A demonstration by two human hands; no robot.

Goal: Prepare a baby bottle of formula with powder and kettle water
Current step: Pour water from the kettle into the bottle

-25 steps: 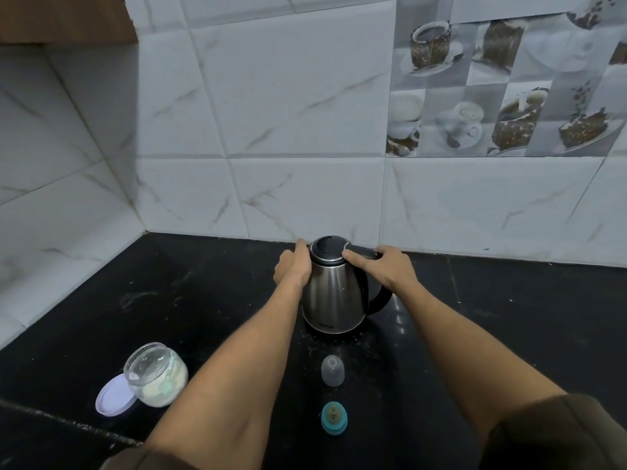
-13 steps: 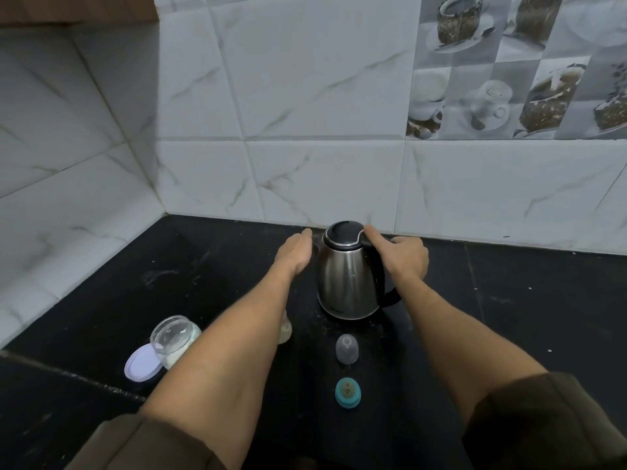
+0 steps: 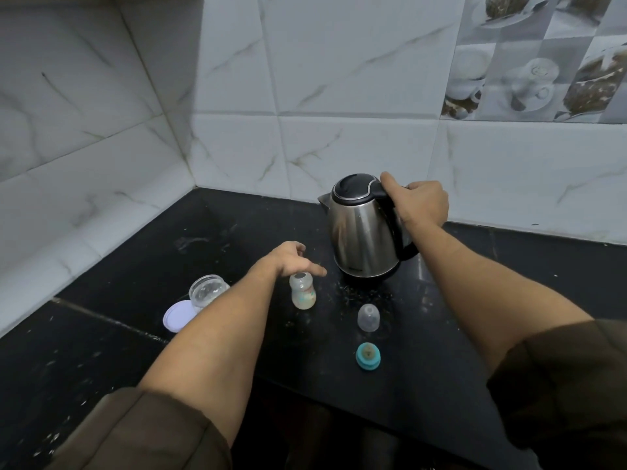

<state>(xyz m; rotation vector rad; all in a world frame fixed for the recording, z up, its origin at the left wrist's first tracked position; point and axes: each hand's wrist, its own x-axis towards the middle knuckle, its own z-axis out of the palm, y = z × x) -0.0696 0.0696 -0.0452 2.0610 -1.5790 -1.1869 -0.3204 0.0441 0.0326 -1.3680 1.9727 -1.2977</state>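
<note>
A steel kettle (image 3: 363, 232) with a black lid stands on the black counter (image 3: 135, 266), its spout facing left. My right hand (image 3: 419, 201) grips the kettle's black handle, thumb by the lid. A small open baby bottle (image 3: 302, 290) with pale powder inside stands upright in front of the kettle. My left hand (image 3: 290, 259) hovers just behind the bottle's mouth, fingers loosely spread, holding nothing. The clear bottle cap (image 3: 368, 317) and the teal ring with its teat (image 3: 367, 356) lie to the bottle's right.
An open glass jar of powder (image 3: 207, 289) stands at the left, its lilac lid (image 3: 179, 315) lying beside it. White tiled walls meet in a corner behind. Spilled specks dot the counter in front of the kettle.
My left hand left the kettle's side and came back towards me, down to the baby bottle. My right hand stays on the handle. The view tilted down and left.
</note>
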